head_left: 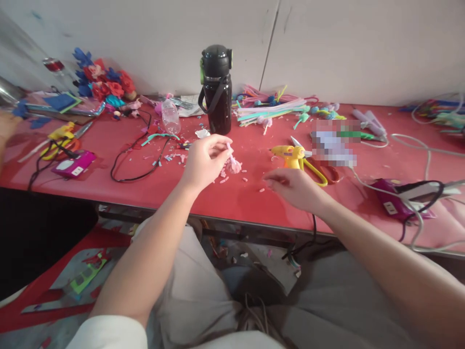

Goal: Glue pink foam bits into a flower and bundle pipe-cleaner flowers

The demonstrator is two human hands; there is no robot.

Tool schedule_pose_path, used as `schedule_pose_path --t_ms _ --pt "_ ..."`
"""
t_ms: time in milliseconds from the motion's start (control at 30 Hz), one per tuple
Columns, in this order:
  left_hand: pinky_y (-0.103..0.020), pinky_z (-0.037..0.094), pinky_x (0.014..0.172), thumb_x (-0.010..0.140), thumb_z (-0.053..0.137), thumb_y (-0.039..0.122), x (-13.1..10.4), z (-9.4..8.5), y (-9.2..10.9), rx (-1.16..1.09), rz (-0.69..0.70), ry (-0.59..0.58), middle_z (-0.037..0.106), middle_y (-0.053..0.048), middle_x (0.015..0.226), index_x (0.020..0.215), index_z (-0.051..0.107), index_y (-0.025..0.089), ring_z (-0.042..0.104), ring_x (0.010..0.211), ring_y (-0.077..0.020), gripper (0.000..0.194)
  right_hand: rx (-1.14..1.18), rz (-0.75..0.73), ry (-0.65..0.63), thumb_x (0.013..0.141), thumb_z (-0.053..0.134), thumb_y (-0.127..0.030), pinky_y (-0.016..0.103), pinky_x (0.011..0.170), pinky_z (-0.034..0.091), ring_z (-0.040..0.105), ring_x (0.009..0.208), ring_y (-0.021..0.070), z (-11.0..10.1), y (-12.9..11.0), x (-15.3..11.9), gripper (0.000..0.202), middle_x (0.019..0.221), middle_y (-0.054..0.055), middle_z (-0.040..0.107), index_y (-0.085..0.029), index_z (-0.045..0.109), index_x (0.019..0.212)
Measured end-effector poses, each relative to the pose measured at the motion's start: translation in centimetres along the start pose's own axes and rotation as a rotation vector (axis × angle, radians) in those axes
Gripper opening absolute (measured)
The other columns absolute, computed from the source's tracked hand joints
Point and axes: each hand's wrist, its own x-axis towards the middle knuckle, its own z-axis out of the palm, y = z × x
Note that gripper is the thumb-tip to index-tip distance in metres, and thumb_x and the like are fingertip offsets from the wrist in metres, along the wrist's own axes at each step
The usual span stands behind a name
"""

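Observation:
My left hand (198,162) is pinched around the stem of a small pink fuzzy flower-like piece (235,167), its head hanging just over the red table (232,201). Short pink fuzzy snippets (224,180) lie scattered beneath and around it. To the right, my right hand (296,189) hovers low, thumb and fingers drawn together; whether something tiny is between them I cannot make out. A yellow glue gun (288,154) lies just behind that hand, next to scissors (317,173) with yellow and red handles.
A black bottle (218,99) stands at the back, beside bundled pipe cleaners (272,112). A clear plastic bottle (170,117) is left of it. Purple power strips (74,165) with cords lie at both sides. Another person's arm (6,128) shows at the left edge.

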Motion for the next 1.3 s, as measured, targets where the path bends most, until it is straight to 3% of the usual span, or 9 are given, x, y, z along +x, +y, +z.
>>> schedule_pose_path --t_ms 133,333,533,667,800,900,1167,1300 --pt "-0.026 0.065 0.080 0.085 0.072 0.007 -0.9 1.5 0.6 -0.052 -0.025 -0.072 0.080 -0.006 0.088 0.097 0.075 0.014 0.078 0.083 -0.0160 0.014 0.224 0.066 0.025 0.084 0.074 -0.038 0.038 0.070 0.062 0.071 0.068 0.0201 -0.6 0.2 -0.9 0.018 0.078 0.005 0.076 -0.022 0.072 0.091" --pt "-0.029 0.066 0.083 0.087 0.073 0.011 -1.8 2.9 0.8 -0.074 -0.025 -0.146 0.081 -0.007 0.091 0.100 0.075 0.015 0.079 0.086 -0.0174 0.014 0.398 0.216 -0.034 0.078 0.081 -0.037 0.038 0.077 0.059 0.067 0.072 0.0189 -1.0 -0.9 -1.1 0.032 0.077 0.004 0.075 -0.021 0.080 0.105" --pt "-0.029 0.066 0.083 0.087 0.072 0.013 -1.9 3.2 0.7 -0.048 -0.041 -0.183 0.081 -0.006 0.090 0.099 0.075 0.016 0.079 0.084 -0.0174 0.013 0.637 0.336 -0.063 0.068 0.086 -0.037 0.034 0.072 0.052 0.062 0.069 0.0157 -1.1 -0.8 -1.2 0.030 0.076 0.002 0.071 -0.021 0.077 0.091" --pt "-0.029 0.066 0.083 0.087 0.072 0.014 -1.9 3.3 0.8 -0.037 -0.048 -0.199 0.081 -0.006 0.090 0.099 0.075 0.016 0.079 0.084 -0.0174 0.013 0.719 0.291 -0.103 0.069 0.090 -0.037 0.033 0.074 0.054 0.064 0.070 0.0147 -1.1 -0.8 -1.2 0.033 0.076 0.001 0.071 -0.021 0.073 0.092" --pt "-0.029 0.066 0.082 0.088 0.072 0.015 -1.9 3.4 0.7 -0.034 -0.047 -0.209 0.081 -0.006 0.090 0.099 0.075 0.017 0.079 0.083 -0.0173 0.012 0.737 0.221 -0.109 0.074 0.091 -0.041 0.038 0.089 0.058 0.073 0.083 0.0181 -0.9 -0.9 -1.4 0.041 0.082 0.002 0.075 -0.021 0.074 0.106" --pt "-0.029 0.066 0.082 0.087 0.072 0.014 -1.9 3.4 0.5 -0.040 -0.037 -0.202 0.082 -0.007 0.091 0.099 0.075 0.017 0.079 0.084 -0.0177 0.013 0.733 0.222 -0.100 0.074 0.092 -0.044 0.040 0.095 0.059 0.076 0.086 0.0193 -0.6 -1.0 -1.4 0.038 0.086 0.004 0.078 -0.020 0.075 0.099" --pt "-0.028 0.066 0.081 0.087 0.071 0.012 -2.0 3.3 0.6 -0.044 -0.049 -0.204 0.082 -0.006 0.090 0.099 0.075 0.017 0.079 0.083 -0.0173 0.014 0.722 0.226 -0.112 0.076 0.090 -0.054 0.040 0.092 0.063 0.077 0.091 0.0203 -0.3 -1.0 -1.6 0.040 0.096 0.009 0.081 -0.020 0.075 0.090" --pt "-0.029 0.066 0.082 0.087 0.072 0.011 -1.9 3.3 0.7 -0.059 -0.055 -0.214 0.082 -0.006 0.091 0.100 0.075 0.017 0.080 0.083 -0.0174 0.014 0.718 0.211 -0.071 0.071 0.094 -0.052 0.037 0.086 0.064 0.074 0.079 0.0167 0.0 -1.1 -1.6 0.039 0.085 0.005 0.079 -0.020 0.078 0.086"
